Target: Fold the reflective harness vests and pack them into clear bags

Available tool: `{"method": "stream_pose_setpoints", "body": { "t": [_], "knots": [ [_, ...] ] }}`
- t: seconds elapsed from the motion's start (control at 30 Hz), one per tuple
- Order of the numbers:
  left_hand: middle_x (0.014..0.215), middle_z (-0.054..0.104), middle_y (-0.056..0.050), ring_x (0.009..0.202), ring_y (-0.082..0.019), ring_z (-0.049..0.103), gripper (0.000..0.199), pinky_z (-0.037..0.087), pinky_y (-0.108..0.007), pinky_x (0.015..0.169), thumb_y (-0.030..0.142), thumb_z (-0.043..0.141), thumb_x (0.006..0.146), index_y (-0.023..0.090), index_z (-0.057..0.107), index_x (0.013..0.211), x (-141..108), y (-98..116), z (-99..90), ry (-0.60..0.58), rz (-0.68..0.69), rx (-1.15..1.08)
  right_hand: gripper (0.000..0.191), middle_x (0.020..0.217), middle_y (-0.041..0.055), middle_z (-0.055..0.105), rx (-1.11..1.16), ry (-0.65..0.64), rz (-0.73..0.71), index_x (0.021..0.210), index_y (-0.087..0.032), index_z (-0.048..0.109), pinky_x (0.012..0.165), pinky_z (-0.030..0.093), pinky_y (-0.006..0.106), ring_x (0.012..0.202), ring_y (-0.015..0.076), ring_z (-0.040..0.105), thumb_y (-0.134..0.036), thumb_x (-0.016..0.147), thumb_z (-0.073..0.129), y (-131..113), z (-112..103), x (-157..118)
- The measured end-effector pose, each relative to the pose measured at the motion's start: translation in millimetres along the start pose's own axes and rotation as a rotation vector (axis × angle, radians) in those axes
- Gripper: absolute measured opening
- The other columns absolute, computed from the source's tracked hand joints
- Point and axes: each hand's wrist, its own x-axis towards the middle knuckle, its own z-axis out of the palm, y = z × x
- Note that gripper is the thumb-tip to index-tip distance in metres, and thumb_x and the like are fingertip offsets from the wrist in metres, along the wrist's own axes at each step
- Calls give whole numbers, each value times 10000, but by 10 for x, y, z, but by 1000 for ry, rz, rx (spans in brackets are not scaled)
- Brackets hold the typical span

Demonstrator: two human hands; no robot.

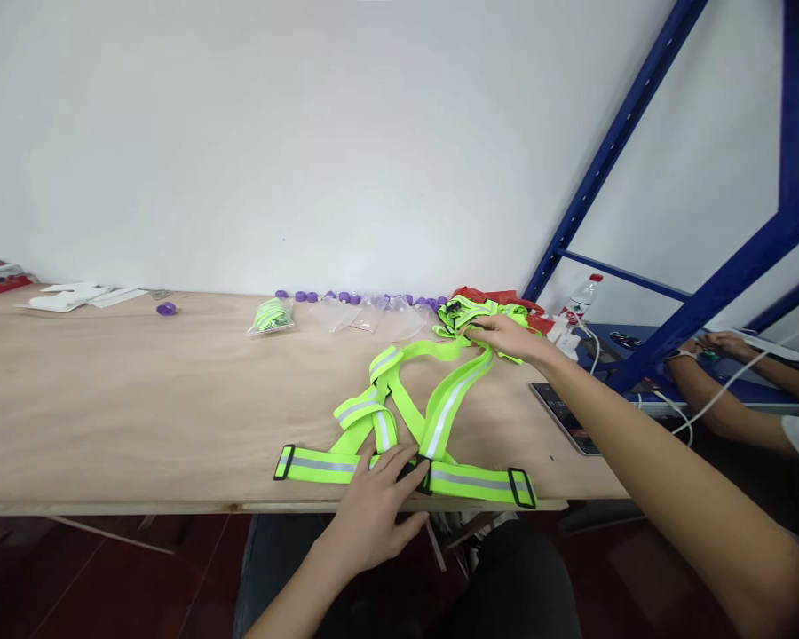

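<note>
Two hands are on one green harness, laid on the table. Nearest, its lower strap runs along the front edge, beneath and to either side of the left hand. That hand is spread, its fingers resting at the central black buckle. Risk: the strap lies close to the edge; a pull toward the body could drag it over. Just beyond the left fingers, a folded loop overlaps other webbing; tugging there could set a twist or snag. Right of the harness, below the right forearm, lies a phone; a low elbow sweep could shift it. Farther out, the right hand is narrow, pinching webbing at the harness top. Whether it also catches the pile beside it, I cannot tell; if so, lifting could bring tangled straps along. Beyond both hands, clear bags and purple rings line the wall side; a trailing strap could scatter them. The bottle, past the right hand, appears a lesser concern.
</note>
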Motion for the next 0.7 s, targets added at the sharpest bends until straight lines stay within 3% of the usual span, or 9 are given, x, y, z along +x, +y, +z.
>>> {"method": "stream_pose_setpoints", "body": {
  "t": [0.1, 0.3, 0.47, 0.6, 0.7],
  "knots": [
    [1529, 468, -80, 1393, -304, 440, 574, 176, -606, 1210, 442, 590, 933, 297, 459, 1473, 0, 0, 0, -3, -1, -5, 298, 791, 41, 720, 98, 94, -10, 967, -168, 747, 640, 495, 284, 756, 219, 658, -372, 823, 585, 54, -93, 46],
    [1535, 462, -85, 1406, -298, 426, 560, 153, -612, 1213, 434, 577, 943, 299, 454, 1473, 3, 5, -4, -5, -3, -29, 199, 866, 46, 740, -241, 89, 38, 887, -182, 718, 643, 472, 262, 751, 197, 652, -297, 820, 569, 195, -60, 139],
    [1558, 431, -90, 1433, -291, 390, 577, 145, -615, 1213, 459, 556, 952, 288, 428, 1488, -1, 6, 10, -23, -13, -25, 126, 880, 73, 731, -389, 140, 100, 805, -191, 674, 728, 457, 288, 834, 231, 645, -314, 800, 648, 335, 271, 187],
    [1570, 406, -118, 1452, -293, 361, 612, 103, -632, 1213, 471, 549, 953, 266, 387, 1507, -2, -2, 20, -35, 12, -5, 126, 934, 104, 738, -435, 172, 164, 905, -191, 686, 756, 468, 308, 899, 265, 669, -271, 826, 631, 428, 592, 231],
    [1596, 353, -135, 1476, -298, 317, 635, 94, -657, 1202, 480, 540, 957, 259, 349, 1521, 10, -9, 21, -48, 25, 10, 252, 1073, 138, 725, -407, 177, 130, 1061, -169, 676, 833, 487, 339, 1009, 293, 667, -257, 828, 640, 428, 755, 284]
  ]
}}
